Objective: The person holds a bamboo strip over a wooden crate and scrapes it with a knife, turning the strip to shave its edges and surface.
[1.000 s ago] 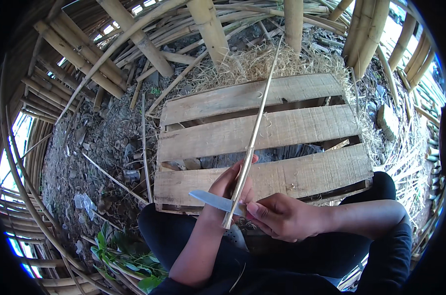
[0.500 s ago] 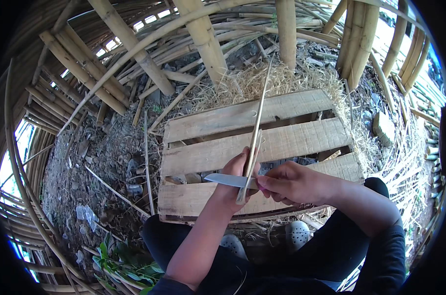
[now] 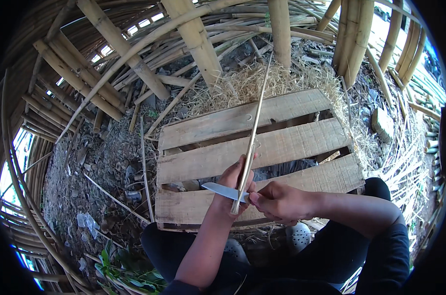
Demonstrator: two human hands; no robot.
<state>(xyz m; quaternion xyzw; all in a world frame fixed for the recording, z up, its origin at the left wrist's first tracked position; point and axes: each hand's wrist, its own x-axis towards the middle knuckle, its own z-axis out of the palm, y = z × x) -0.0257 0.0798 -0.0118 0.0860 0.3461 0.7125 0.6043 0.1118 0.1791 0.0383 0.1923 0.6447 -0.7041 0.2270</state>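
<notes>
My left hand [image 3: 236, 176] is closed round a long, thin bamboo strip [image 3: 256, 118], which slants away over a slatted wooden platform [image 3: 198, 168]. The strip's near end looks split or bundled and sticks out toward me below the hand. In my right hand [image 3: 281, 200] is a knife [image 3: 219, 189], its handle hidden by the fingers. The blade points left and lies across the strip near that end, seemingly touching it, just above my left wrist.
Pale shavings [image 3: 247, 78] heap behind the platform. Upright bamboo poles [image 3: 196, 42] and stacked canes stand beyond. A block [image 3: 382, 124] lies on the right, with scattered strips. Green leaves [image 3: 127, 273] and clear plastic [image 3: 87, 222] lie on the littered ground at left.
Both hands and the knife have shifted a little toward me, with the right hand also slightly right. The strip's near end has moved left and closer. The view has shifted slightly.
</notes>
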